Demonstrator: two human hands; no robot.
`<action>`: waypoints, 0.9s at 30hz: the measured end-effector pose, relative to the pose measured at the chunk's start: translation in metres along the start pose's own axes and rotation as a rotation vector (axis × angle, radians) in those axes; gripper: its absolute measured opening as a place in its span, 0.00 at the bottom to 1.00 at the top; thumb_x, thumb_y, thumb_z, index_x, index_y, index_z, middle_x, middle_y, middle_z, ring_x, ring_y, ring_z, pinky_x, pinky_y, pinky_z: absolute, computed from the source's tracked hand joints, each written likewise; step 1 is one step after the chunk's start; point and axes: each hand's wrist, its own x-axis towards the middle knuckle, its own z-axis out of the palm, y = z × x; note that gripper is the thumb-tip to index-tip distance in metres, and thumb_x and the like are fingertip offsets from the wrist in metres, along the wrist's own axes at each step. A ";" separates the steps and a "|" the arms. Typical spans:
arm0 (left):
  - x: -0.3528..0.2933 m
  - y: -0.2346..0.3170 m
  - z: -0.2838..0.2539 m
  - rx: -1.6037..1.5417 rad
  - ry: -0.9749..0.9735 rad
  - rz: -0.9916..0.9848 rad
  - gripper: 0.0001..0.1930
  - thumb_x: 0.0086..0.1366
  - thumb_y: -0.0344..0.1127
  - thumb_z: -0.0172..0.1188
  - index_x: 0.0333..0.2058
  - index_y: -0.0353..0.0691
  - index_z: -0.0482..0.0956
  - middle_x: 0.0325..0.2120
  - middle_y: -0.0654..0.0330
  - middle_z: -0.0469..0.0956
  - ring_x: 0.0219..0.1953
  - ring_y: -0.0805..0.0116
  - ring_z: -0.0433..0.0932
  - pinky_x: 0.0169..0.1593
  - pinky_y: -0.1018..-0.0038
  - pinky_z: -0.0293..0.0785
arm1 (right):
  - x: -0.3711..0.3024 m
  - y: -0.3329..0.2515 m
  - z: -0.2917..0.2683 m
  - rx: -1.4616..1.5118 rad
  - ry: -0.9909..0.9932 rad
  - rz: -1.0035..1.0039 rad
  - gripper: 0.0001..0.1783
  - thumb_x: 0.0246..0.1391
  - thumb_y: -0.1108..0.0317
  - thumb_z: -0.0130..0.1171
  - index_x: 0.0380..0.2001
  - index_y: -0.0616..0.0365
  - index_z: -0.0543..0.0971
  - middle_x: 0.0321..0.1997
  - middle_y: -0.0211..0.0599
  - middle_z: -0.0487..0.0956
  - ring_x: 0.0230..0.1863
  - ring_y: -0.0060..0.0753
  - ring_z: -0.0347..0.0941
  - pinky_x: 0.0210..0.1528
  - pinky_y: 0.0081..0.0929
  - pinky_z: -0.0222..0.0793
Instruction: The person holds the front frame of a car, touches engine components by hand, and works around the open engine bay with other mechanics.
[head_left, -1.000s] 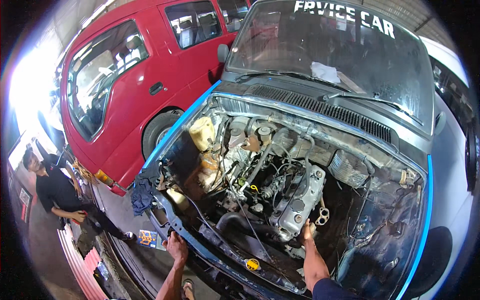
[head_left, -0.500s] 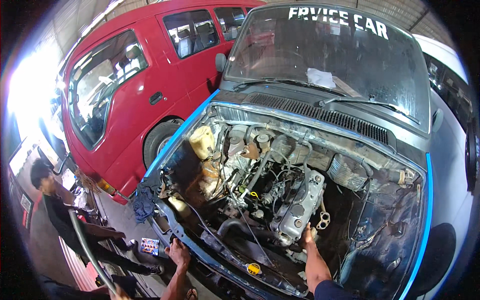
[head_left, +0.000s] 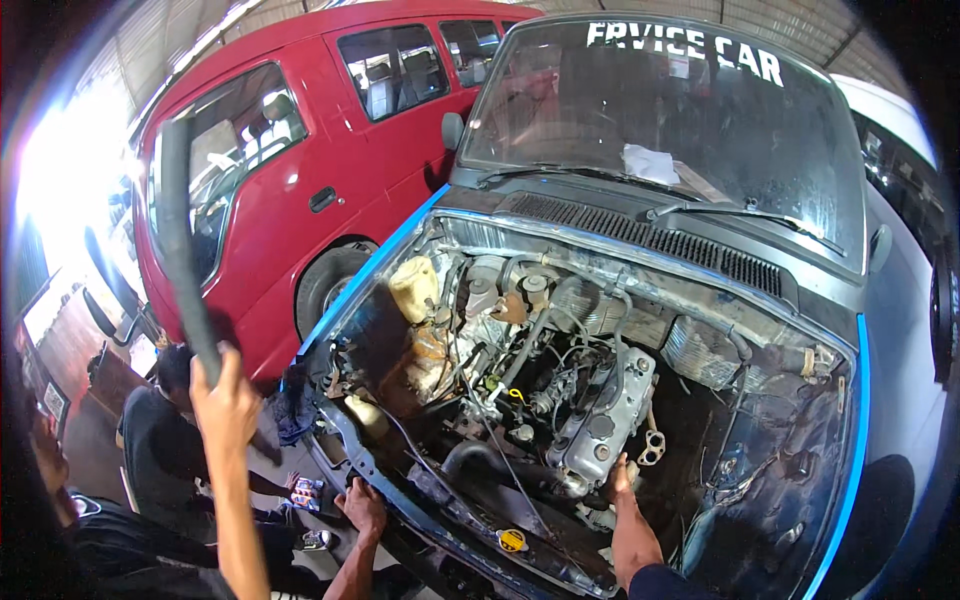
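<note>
My left hand (head_left: 363,507) rests at the front edge of the car's open engine bay, its fingers curled over the dark front panel (head_left: 340,440). My right hand (head_left: 627,490) reaches deep into the bay. Its fingers press around the lower front corner of the engine (head_left: 604,420), beside the grey valve cover; some of them are hidden there. Next to that hand sits a rusty manifold flange (head_left: 652,447) with two holes. A thick black hose (head_left: 490,456) crosses in front of the engine, and a yellow radiator cap (head_left: 511,540) shows on the front edge.
At the left, another person's hand (head_left: 226,395) holds up a long dark pipe or hose (head_left: 178,230). A second person (head_left: 170,430) crouches by a colourful printed packet (head_left: 306,492). A red van (head_left: 330,150) stands close alongside. Cloth (head_left: 288,412) hangs at the bay's corner.
The other person's hand has risen with the long pipe, now upright at the left. The person behind has bent down toward the packet. My hands keep their places; the view has shifted slightly.
</note>
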 end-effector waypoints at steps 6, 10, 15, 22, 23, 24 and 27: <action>-0.004 -0.019 -0.006 0.024 0.020 -0.030 0.06 0.62 0.36 0.53 0.33 0.42 0.74 0.25 0.51 0.78 0.34 0.53 0.77 0.49 0.58 0.59 | -0.002 0.018 0.029 0.086 0.000 -0.075 0.39 0.63 0.38 0.46 0.67 0.50 0.53 0.65 0.42 0.63 0.62 0.44 0.63 0.61 0.50 0.61; -0.012 -0.052 -0.018 0.109 0.031 -0.069 0.07 0.62 0.37 0.53 0.35 0.41 0.75 0.27 0.49 0.78 0.36 0.50 0.77 0.49 0.55 0.62 | -0.025 0.025 0.071 -0.204 0.223 -0.055 0.41 0.61 0.31 0.40 0.64 0.53 0.58 0.61 0.38 0.66 0.60 0.40 0.62 0.64 0.47 0.56; -0.002 -0.040 0.048 0.022 0.137 -0.008 0.09 0.65 0.41 0.50 0.34 0.43 0.74 0.26 0.49 0.79 0.36 0.48 0.76 0.47 0.57 0.59 | 0.034 0.024 -0.035 -0.069 0.071 0.047 0.47 0.59 0.26 0.31 0.61 0.57 0.69 0.66 0.38 0.68 0.63 0.45 0.62 0.65 0.41 0.55; 0.002 -0.049 0.031 -0.140 0.135 0.044 0.08 0.64 0.34 0.50 0.37 0.39 0.74 0.28 0.46 0.79 0.34 0.44 0.76 0.41 0.54 0.65 | 0.001 -0.010 -0.050 0.112 0.025 -0.045 0.19 0.62 0.47 0.51 0.36 0.52 0.77 0.31 0.38 0.75 0.28 0.40 0.72 0.28 0.41 0.70; 0.004 -0.069 0.019 -0.119 0.159 0.050 0.08 0.63 0.33 0.50 0.37 0.38 0.75 0.28 0.46 0.79 0.34 0.44 0.76 0.40 0.54 0.65 | -0.009 -0.005 -0.025 0.166 0.017 -0.043 0.14 0.61 0.53 0.52 0.32 0.51 0.75 0.29 0.37 0.74 0.25 0.39 0.71 0.23 0.41 0.67; 0.006 -0.061 0.025 -0.174 0.161 0.079 0.08 0.63 0.33 0.50 0.38 0.38 0.75 0.29 0.46 0.78 0.33 0.43 0.75 0.39 0.54 0.66 | -0.015 -0.032 -0.027 0.138 0.080 -0.125 0.13 0.59 0.54 0.53 0.31 0.52 0.74 0.28 0.36 0.74 0.26 0.40 0.72 0.24 0.42 0.68; 0.004 -0.023 0.046 -0.398 0.170 0.230 0.08 0.63 0.30 0.50 0.39 0.36 0.75 0.30 0.44 0.78 0.32 0.42 0.75 0.36 0.53 0.68 | -0.063 -0.113 -0.050 0.088 -0.116 -0.355 0.14 0.62 0.56 0.50 0.32 0.54 0.76 0.30 0.36 0.76 0.34 0.40 0.75 0.35 0.41 0.72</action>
